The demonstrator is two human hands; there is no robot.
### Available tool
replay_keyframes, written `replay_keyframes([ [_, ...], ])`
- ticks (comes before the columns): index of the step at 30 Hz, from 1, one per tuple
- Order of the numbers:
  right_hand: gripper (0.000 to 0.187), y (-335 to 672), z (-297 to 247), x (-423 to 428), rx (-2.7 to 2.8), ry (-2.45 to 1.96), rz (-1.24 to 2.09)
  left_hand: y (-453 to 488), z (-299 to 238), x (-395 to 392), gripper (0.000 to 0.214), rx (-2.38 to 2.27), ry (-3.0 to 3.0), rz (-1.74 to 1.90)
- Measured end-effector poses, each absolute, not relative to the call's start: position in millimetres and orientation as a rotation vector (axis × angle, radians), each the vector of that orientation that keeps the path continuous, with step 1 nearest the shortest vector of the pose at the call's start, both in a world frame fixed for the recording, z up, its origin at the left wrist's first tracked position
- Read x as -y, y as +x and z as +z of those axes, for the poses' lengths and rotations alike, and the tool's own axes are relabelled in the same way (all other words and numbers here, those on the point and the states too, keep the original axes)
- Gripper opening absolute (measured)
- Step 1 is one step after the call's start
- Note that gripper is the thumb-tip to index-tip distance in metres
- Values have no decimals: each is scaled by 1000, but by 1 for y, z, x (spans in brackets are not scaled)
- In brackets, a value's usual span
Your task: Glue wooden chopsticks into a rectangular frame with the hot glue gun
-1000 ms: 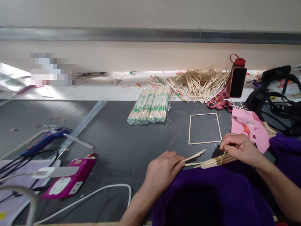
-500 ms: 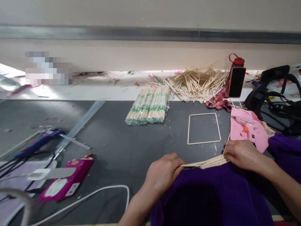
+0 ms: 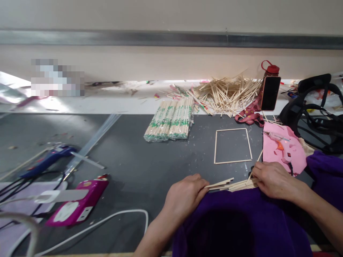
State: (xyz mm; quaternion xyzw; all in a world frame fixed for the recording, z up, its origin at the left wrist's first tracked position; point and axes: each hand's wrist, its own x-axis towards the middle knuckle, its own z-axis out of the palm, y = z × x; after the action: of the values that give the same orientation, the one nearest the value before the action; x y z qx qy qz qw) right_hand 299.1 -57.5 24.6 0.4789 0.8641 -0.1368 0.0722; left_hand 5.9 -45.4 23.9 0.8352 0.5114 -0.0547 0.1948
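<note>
Thin wooden sticks, loosely bunched, lie between the two hands along the upper edge of a purple cloth. The left hand pinches the ends of a few; the right hand curls over the opposite end, its fingertips hidden, so its grip cannot be told. Beyond: a square stick frame, flat on the grey tabletop; at right, a glue gun on a pink sheet.
</note>
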Motion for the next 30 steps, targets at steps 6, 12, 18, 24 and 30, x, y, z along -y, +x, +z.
replay_keyframes([
  [6, 17, 296, 32, 56, -2578, 1405, -460, 6, 27, 46, 31, -1454, 2302, -225],
  [12, 14, 295, 36, 55, -2565, 1381, -542, 6, 27, 46, 30, -1430, 2305, -257],
  [18, 18, 296, 32, 54, -2553, 1351, -531, 5, 25, 46, 30, -1440, 2255, -276],
  [24, 20, 300, 31, 51, -2563, 1333, -507, 6, 26, 46, 29, -1451, 2205, -273],
  [30, 19, 308, 41, 50, -2612, 1413, -542, 8, 31, 45, 31, -1459, 2215, -277],
])
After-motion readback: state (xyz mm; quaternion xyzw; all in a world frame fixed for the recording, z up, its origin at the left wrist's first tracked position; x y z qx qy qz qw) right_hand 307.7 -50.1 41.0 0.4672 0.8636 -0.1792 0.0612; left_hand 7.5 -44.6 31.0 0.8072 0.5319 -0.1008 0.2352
